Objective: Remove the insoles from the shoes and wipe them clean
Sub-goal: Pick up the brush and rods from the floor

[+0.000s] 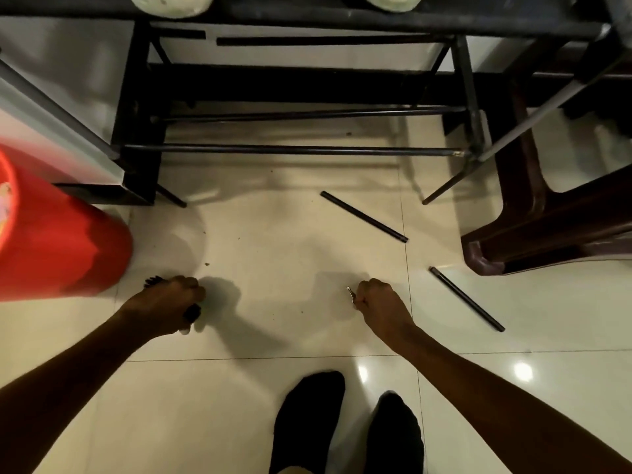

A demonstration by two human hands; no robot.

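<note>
Head view, looking straight down at a glossy tiled floor [273, 234]. The left hand [171, 299] hung low just beside a red bucket [65, 248]. Its fingers were curled around a dark object [192, 312] that stuck out on both sides of the fist, with bristle-like ends showing on the bucket side (possibly a brush, too blurred to tell). The right hand [378, 299] hung well apart from the left. Its fingers were pressed together in a fist, pinching a small metallic item [349, 291] whose tip pointed out past the knuckles. What the item was could not be told. Two feet in black socks [307, 415] stood near the bottom edge, between the forearms. A black metal rack [136, 97] stood ahead, its lower rails bare. Two pale rounded shapes [167, 5] sat on its top tier, well apart from each other and from both hands. The frame's upper edge cut them off, so whether these were the shoes could not be told. A loose black rod [364, 217] lay slanted on the tiles before the rack. A second rod [466, 299] lay near the right hand, apart from it. A brown plastic chair [547, 227] stood at right, beside the rack's leg.
</note>
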